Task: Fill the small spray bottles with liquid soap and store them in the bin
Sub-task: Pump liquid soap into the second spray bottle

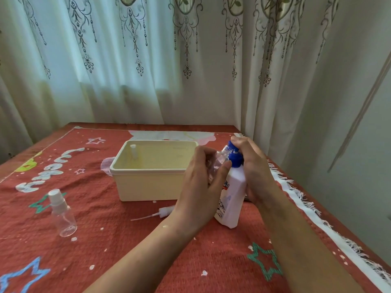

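Left hand (201, 187) curls its grip round a small clear plastic spray bottle (220, 160), held at the blue pump (236, 161) of a white plastic soap bottle (232, 197) beside the cream rectangular bin (148, 187); right hand (255, 171) curls its grip over that pump.

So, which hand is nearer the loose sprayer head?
Left. The left hand is right beside the sprayer head; the right hand is past the soap bottle.
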